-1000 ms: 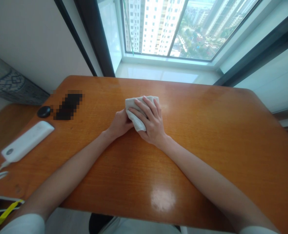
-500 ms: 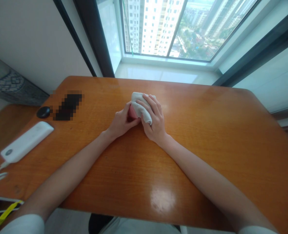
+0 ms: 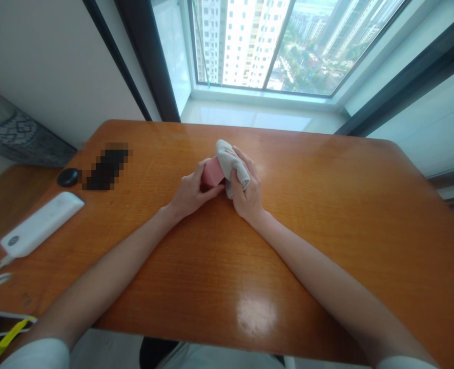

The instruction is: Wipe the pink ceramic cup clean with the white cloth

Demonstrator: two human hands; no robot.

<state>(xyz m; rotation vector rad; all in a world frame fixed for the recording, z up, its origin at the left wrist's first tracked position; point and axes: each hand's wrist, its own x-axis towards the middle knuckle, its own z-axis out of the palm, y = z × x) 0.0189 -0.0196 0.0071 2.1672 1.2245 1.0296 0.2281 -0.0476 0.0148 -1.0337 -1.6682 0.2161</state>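
Note:
Near the middle of the wooden table, my left hand (image 3: 190, 192) grips a small pink box-like object (image 3: 213, 172) between thumb and fingers. Its exact kind does not show. My right hand (image 3: 249, 192) is closed around a bunched white cloth (image 3: 230, 163), which lies against the right side of the pink object. Part of the cloth is hidden behind the right thumb and palm. The far ends of the left fingers are out of sight behind the pink object.
On the left of the brown table (image 3: 327, 220) lie a white power strip (image 3: 42, 224) with a cable, a round black object (image 3: 68, 177) and a blurred-out dark item (image 3: 107, 168). A yellow tag (image 3: 12, 338) sits by white cables at lower left. A window stands beyond the far edge.
My right hand and the cloth have shifted slightly right, baring more of the pink object's face. The cloth now stands more upright. My left hand has hardly moved.

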